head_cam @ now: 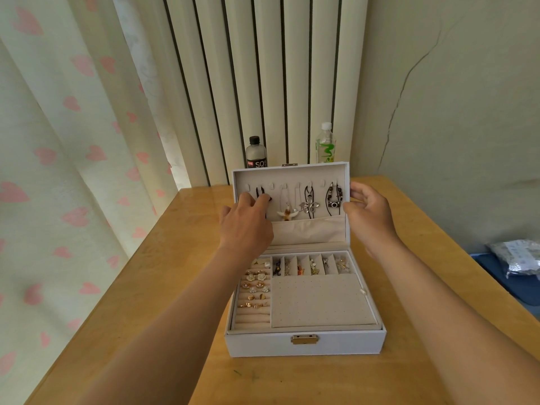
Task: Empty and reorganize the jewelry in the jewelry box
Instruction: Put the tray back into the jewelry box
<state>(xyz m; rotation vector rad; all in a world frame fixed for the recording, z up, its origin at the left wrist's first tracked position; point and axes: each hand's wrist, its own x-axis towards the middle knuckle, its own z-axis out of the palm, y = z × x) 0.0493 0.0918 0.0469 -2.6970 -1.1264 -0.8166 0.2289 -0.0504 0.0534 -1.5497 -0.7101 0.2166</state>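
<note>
Your left hand (245,226): fingertips pinched on the black cord necklace (261,194), leftmost hook inside the raised lid (292,173). Your right hand (368,216): fingers apart, bracing the lid's right edge. Jewelry box (304,343): open, mid-bench, latch toward the near edge. Lid contents: bird pendant (287,214), silver flower pendant (308,206), camera charm (333,204). Tray: rings (257,285), small compartments filled. Step, as judged: emptying begins. Next: lift the cord clear of its hook, untangled.

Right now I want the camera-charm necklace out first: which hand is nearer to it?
Right. The right hand holds the lid edge just beside the camera-charm necklace; the left hand is across the lid at the leftmost necklace.
</note>
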